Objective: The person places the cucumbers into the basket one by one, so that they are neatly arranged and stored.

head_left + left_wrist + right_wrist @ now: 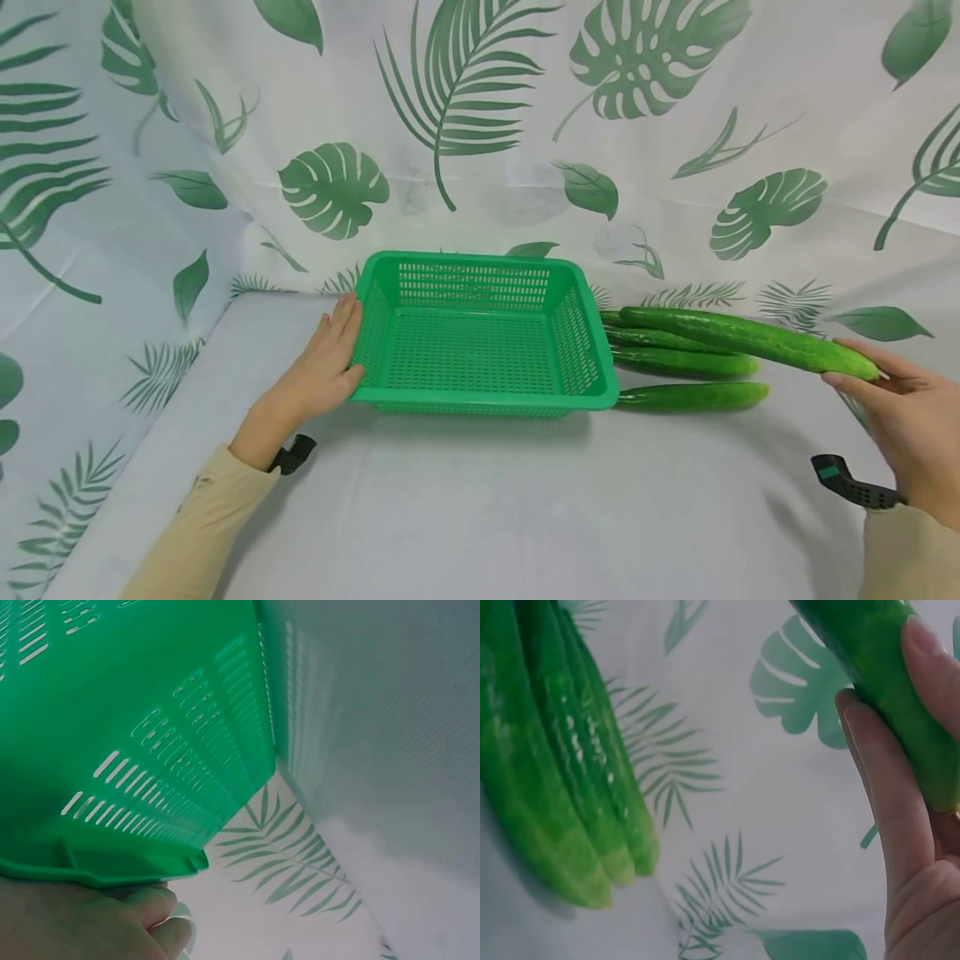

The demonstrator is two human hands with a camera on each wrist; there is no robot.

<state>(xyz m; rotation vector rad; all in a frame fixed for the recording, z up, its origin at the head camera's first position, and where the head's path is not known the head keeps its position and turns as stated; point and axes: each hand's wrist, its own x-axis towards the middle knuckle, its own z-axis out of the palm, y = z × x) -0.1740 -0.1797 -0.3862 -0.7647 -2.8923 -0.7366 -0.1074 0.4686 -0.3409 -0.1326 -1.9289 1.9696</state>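
Note:
A green plastic basket with slotted walls holds nothing. My left hand rests against its left rim, fingers fairly straight; in the left wrist view the hand lies along the rim. With thumb and fingers, my right hand pinches the right end of a long cucumber, raised and slanting, its far end over the other cucumbers. The right wrist view shows the hand around the held cucumber. Several cucumbers lie beside the basket's right wall, their left ends hidden by it.
A pale cloth-covered table lies under everything. Behind and to the left rises a white sheet with a green leaf print. In the right wrist view, the lying cucumbers are side by side at the left.

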